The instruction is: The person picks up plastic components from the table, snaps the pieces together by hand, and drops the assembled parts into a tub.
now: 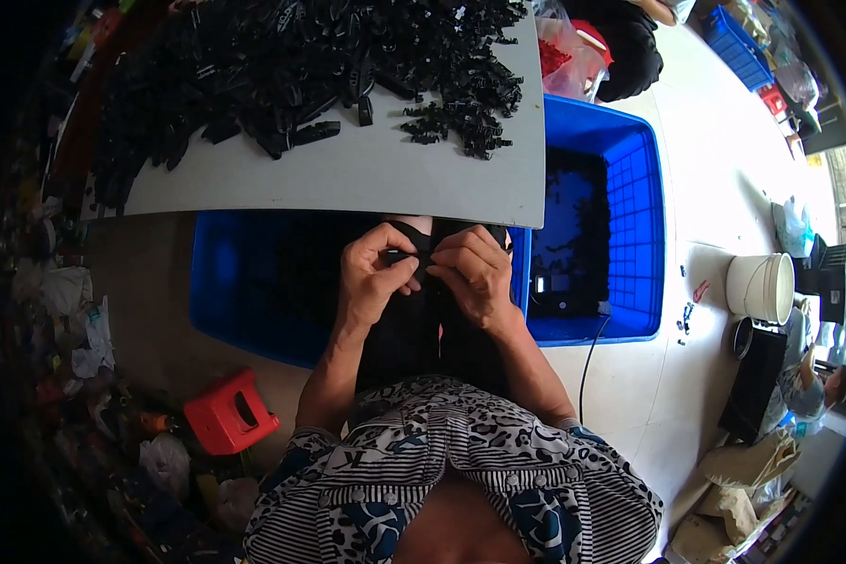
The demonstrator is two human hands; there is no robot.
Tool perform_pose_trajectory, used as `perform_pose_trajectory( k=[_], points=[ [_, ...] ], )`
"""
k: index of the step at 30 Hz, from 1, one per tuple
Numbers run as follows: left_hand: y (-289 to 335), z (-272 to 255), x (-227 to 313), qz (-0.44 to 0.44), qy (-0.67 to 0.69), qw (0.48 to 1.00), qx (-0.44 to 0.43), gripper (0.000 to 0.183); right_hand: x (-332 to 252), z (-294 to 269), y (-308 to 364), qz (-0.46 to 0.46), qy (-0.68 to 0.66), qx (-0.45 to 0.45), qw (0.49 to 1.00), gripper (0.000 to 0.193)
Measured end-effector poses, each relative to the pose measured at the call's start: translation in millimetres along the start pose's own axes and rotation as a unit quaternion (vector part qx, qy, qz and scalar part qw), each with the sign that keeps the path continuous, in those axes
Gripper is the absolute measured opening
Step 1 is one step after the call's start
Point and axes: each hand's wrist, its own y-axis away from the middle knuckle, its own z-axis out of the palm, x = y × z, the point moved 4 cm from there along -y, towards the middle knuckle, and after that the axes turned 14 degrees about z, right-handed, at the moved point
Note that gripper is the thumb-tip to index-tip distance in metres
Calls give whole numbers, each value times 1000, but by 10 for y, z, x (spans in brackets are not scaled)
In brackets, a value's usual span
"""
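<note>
Below the front edge of the pale table (348, 188), my two hands meet over my lap. My left hand (374, 273) is closed in a pinch on a small black plastic part (400, 256). My right hand (477, 273) is also pinched, its fingertips almost touching the left ones; what sits in them is hidden against my dark clothing. A large heap of black plastic parts (282, 85) covers the far side of the table. Toward its right lies a cluster of smaller, jagged black pieces (465, 122).
A blue crate (637, 188) with black parts inside stands right of the table; another blue crate (221, 282) is beneath it. A red plastic stool or container (226, 414) is on the left floor. To the right stand a white bucket (759, 287) and another person (813, 385). A black cable (587, 376) runs down.
</note>
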Motion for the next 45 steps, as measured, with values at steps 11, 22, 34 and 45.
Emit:
perform_pose_trajectory(
  k=[11, 22, 34, 45],
  points=[
    [108, -49, 16, 69, 8, 997, 20, 5, 51, 195, 2, 239, -47, -165, 956, 19],
    [36, -762, 159, 151, -556, 817, 12, 11, 207, 187, -792, 107, 128, 19, 986, 19],
    [-1221, -683, 185, 166, -694, 687, 140, 32, 417, 354, -933, 75, 285, 38, 955, 6],
    [-862, -588, 175, 289, -546, 781, 85, 35, 353, 328, -593, 258, -196, -22, 946, 11]
  ],
)
